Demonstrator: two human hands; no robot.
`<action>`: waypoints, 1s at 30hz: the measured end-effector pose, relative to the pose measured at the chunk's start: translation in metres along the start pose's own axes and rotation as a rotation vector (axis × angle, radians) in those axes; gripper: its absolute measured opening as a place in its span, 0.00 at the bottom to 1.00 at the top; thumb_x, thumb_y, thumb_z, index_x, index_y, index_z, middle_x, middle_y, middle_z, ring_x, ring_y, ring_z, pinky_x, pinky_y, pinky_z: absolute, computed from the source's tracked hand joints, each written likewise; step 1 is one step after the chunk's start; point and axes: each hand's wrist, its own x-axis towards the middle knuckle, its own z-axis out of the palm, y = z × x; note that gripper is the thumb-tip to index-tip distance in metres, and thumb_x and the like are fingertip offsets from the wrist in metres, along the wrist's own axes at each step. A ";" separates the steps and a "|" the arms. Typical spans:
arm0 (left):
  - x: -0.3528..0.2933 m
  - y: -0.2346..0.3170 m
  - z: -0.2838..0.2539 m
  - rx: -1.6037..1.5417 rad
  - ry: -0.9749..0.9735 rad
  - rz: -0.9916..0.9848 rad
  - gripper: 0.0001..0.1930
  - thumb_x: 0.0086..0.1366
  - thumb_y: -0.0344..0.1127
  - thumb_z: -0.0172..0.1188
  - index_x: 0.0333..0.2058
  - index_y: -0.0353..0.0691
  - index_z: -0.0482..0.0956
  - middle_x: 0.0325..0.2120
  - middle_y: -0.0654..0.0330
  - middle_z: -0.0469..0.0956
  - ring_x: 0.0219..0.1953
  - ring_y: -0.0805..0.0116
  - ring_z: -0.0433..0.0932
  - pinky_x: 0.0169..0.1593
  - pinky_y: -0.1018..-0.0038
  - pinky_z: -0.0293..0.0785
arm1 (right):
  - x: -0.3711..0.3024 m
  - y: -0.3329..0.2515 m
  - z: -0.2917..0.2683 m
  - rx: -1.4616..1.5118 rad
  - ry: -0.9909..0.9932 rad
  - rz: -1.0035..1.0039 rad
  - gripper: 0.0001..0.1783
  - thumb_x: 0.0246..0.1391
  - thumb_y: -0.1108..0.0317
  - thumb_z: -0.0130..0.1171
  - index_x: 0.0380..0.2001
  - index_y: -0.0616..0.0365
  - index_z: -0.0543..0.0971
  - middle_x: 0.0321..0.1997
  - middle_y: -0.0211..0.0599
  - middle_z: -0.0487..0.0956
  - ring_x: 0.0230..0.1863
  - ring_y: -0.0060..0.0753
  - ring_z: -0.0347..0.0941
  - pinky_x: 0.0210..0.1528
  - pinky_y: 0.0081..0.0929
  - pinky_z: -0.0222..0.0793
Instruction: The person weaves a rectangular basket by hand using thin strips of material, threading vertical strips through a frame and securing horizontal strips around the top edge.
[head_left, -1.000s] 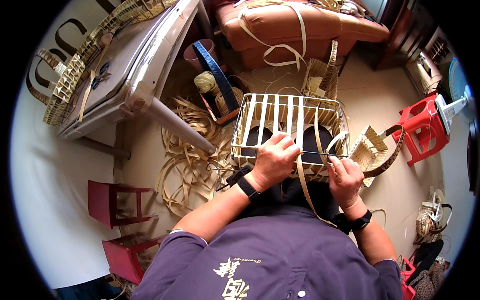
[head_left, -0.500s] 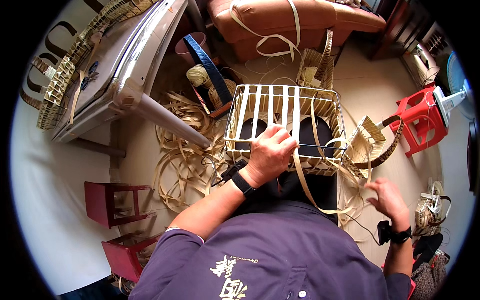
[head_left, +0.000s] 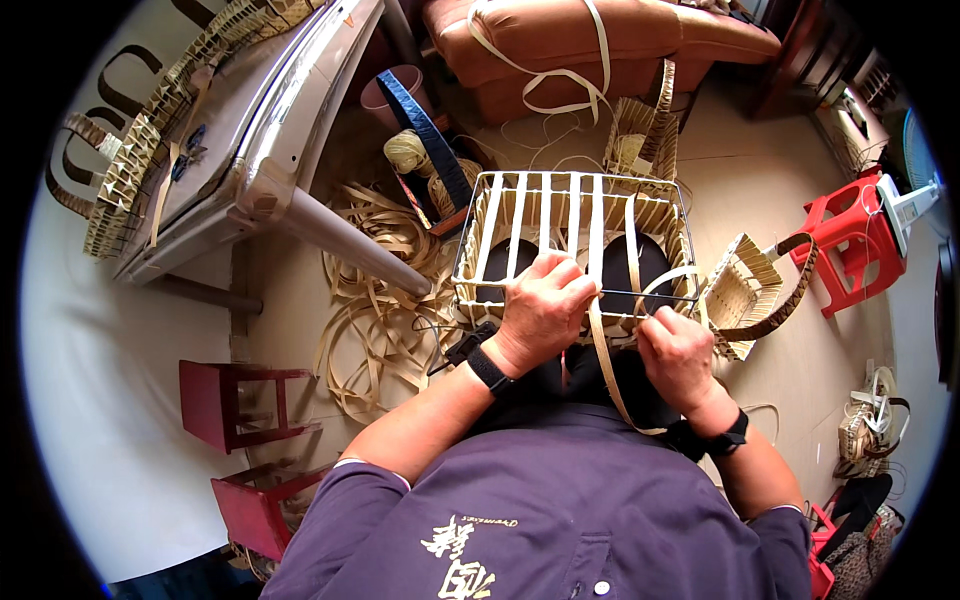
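A rectangular wire-framed basket (head_left: 681, 240) rests on my lap. Pale flat strips (head_left: 597, 215) run across its open face from the far rim towards the near one. My left hand (head_left: 545, 308) is closed at the middle of the near rim, pinching a strip against the wire; its fingertips are partly hidden. From beside it a loose tan strip (head_left: 604, 365) hangs in a loop towards my shirt. My right hand (head_left: 680, 362) is closed at the right part of the near rim, its fingers on a thin strip (head_left: 646, 292) that curves round the wire.
Coiled loose strips (head_left: 365, 340) lie on the floor to the left, near a table leg (head_left: 355, 245). Small handled baskets (head_left: 742, 290) stand right and beyond. A red plastic stool (head_left: 850, 240) holds a fan. Dark red wooden stools (head_left: 210, 400) are at left, a brown sofa (head_left: 640, 50) behind.
My right hand has come in from the lower right, up and left to the basket's near rim. The left hand keeps its hold there.
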 end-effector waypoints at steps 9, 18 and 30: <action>0.000 0.003 0.003 -0.031 0.038 0.014 0.05 0.61 0.30 0.74 0.33 0.46 0.86 0.31 0.63 0.81 0.43 0.56 0.84 0.40 0.61 0.82 | -0.182 0.107 -0.094 -0.267 -1.328 -0.189 0.05 0.52 0.68 0.65 0.26 0.50 0.89 0.32 0.38 0.87 0.43 0.45 0.85 0.44 0.44 0.81; 0.003 0.002 0.004 -0.012 0.006 0.022 0.05 0.61 0.28 0.72 0.33 0.45 0.86 0.31 0.62 0.81 0.43 0.54 0.84 0.43 0.61 0.82 | -0.027 0.024 -0.075 0.153 -0.367 0.190 0.29 0.61 0.39 0.75 0.35 0.57 0.87 0.30 0.44 0.85 0.33 0.49 0.87 0.38 0.46 0.82; -0.007 -0.006 -0.005 0.033 -0.035 -0.031 0.05 0.64 0.34 0.72 0.33 0.48 0.83 0.33 0.65 0.81 0.47 0.58 0.84 0.40 0.62 0.83 | -0.061 0.046 -0.028 0.071 -0.705 -0.165 0.12 0.63 0.63 0.66 0.25 0.52 0.81 0.25 0.42 0.80 0.28 0.51 0.83 0.32 0.51 0.77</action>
